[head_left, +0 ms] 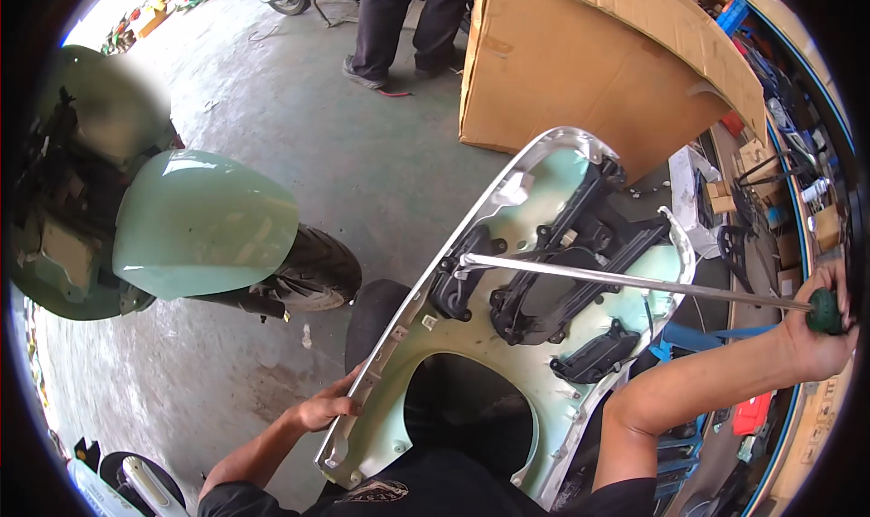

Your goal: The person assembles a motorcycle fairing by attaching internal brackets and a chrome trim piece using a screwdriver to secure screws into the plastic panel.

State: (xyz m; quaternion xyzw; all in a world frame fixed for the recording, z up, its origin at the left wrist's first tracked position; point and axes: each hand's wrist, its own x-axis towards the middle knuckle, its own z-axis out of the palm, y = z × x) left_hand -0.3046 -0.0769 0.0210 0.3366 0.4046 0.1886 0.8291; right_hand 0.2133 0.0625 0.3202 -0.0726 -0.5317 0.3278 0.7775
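Observation:
A pale green scooter body panel [471, 334] rests across my lap, its hollow inner side facing up. My left hand [326, 408] is closed around the panel's left edge. Out to the right, my right hand [817, 354] grips the green handle of a long screwdriver [625, 280]. The shaft reaches left over the panel, and its tip meets or lies just over a black plastic bracket [469, 277] near the left edge. Other black parts are fixed inside, among them a ring-shaped frame [544, 299] and a small black piece [594, 352] at the right.
A scooter with a green front fender [208, 222] and black tire [317, 268] stands at the left. A large cardboard box [580, 73] sits beyond the panel. Someone's dark-trousered legs [390, 28] are behind. Cluttered shelves [797, 182] line the right side.

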